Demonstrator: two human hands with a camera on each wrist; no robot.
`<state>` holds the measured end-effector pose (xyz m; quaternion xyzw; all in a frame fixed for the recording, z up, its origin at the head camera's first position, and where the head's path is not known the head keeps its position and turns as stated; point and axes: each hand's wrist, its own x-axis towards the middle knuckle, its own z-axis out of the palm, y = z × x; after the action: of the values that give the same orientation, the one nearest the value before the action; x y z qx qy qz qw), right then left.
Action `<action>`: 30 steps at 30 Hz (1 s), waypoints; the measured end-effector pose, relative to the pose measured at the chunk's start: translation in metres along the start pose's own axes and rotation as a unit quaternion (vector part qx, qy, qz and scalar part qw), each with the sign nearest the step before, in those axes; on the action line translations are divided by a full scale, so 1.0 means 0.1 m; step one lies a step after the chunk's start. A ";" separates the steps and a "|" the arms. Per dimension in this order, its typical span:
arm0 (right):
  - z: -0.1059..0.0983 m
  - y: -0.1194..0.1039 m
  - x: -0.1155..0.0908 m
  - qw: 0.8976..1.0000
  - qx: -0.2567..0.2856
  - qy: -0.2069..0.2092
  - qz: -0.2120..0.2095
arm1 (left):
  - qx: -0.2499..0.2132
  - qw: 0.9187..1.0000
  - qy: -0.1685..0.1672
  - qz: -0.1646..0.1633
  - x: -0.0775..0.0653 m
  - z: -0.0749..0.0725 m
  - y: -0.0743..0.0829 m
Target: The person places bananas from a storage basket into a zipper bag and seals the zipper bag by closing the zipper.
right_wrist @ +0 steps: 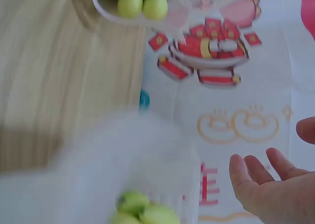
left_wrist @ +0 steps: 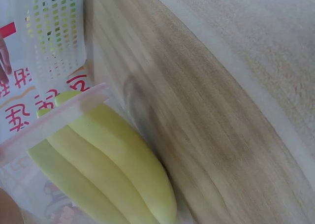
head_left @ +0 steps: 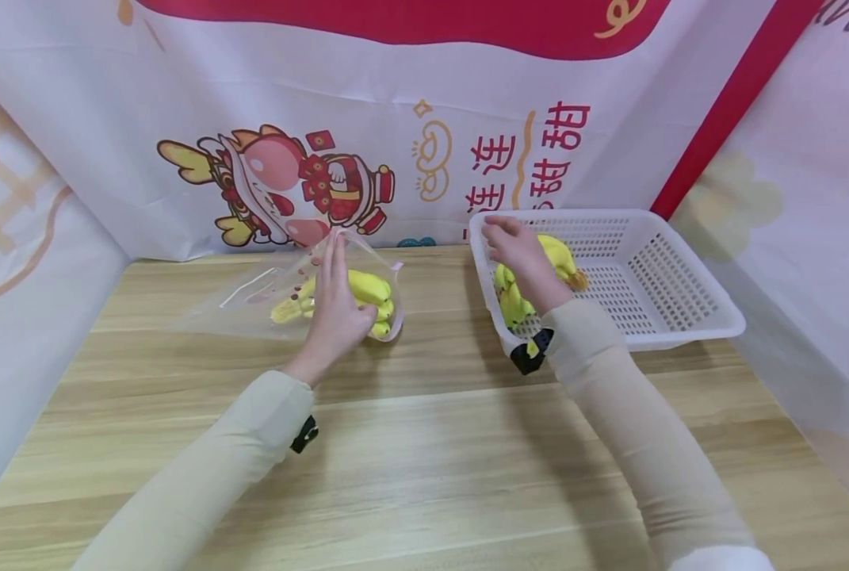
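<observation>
On the left of the table, a clear plastic bag (head_left: 253, 305) lies with its mouth facing right and its upper rim raised. A bunch of yellow bananas (head_left: 367, 287) is inside it; the left wrist view shows the bananas (left_wrist: 113, 155) close behind the bag's pink-edged rim (left_wrist: 59, 120). My left hand (head_left: 334, 313) is at the bag, its straight fingers reaching up to the raised rim and its thumb apart. Over the left side of the white basket is my right hand (head_left: 524, 254), with nothing between its loosely spread fingers (right_wrist: 241, 177). More bananas (head_left: 556, 255) lie below it, partly hidden.
The white perforated basket (head_left: 709, 309) stands at the back right of the wooden table (head_left: 410, 468). A printed cloth (head_left: 424, 79) hangs behind the table. Both wrists carry black straps, the right one (head_left: 531, 353) close to the basket's near left corner.
</observation>
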<state>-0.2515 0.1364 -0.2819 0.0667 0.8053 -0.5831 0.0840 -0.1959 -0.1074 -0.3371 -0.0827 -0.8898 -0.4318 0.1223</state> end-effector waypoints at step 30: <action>-0.92 0.60 0.13 0.986 -0.082 0.099 0.109 | 0.014 1.000 -0.010 -0.003 -0.01 0.02 -0.02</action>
<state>-0.2576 0.2429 -0.3116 0.2042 0.8428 -0.4927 0.0725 -0.1955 -0.1072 -0.3400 -0.0825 -0.8974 -0.4186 0.1127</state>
